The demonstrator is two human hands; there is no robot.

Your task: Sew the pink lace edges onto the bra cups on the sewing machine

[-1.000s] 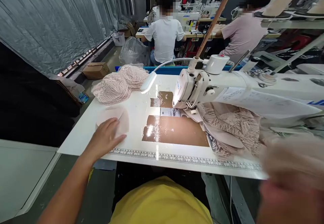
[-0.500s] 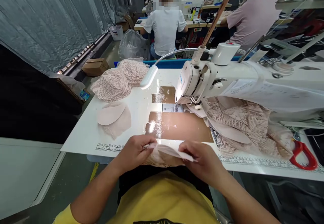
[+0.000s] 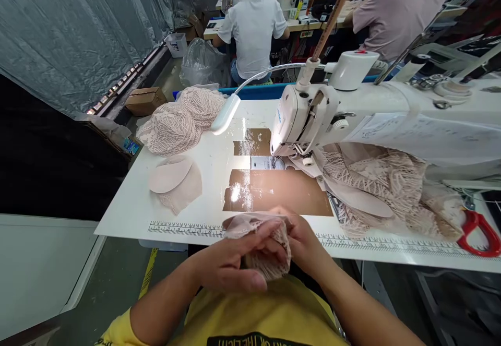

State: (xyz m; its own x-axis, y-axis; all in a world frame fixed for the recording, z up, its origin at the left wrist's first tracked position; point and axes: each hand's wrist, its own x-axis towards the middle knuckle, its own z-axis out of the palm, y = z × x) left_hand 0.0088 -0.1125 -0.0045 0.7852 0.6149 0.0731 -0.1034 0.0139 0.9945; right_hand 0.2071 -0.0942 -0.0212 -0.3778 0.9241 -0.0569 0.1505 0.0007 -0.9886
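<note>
Above my lap, at the table's front edge, I hold a beige lace bra cup piece [image 3: 270, 267] between both hands. My left hand [image 3: 230, 260] lies across its front, fingers pressed against the lace and thumb standing apart below. From the right and behind, my right hand [image 3: 307, 239] grips the same piece, its fingertips partly hidden by the fabric. Sheer fabric shows along the upper edge. On the table to the left lies another beige cup piece [image 3: 176, 181] with a smooth oval pad and a lace edge.
A white sewing machine [image 3: 305, 121] stands right of centre, with a heap of beige lace [image 3: 379, 184] beside it. Red-handled scissors [image 3: 479, 234] lie at the far right. Lace cups [image 3: 172, 127] are stacked back left, near a lamp [image 3: 227, 114]. Two people sit beyond the table.
The piece has been turned so its lace side shows, where the smooth pad edge showed before. My left hand has moved right and down across it, close to my right hand.
</note>
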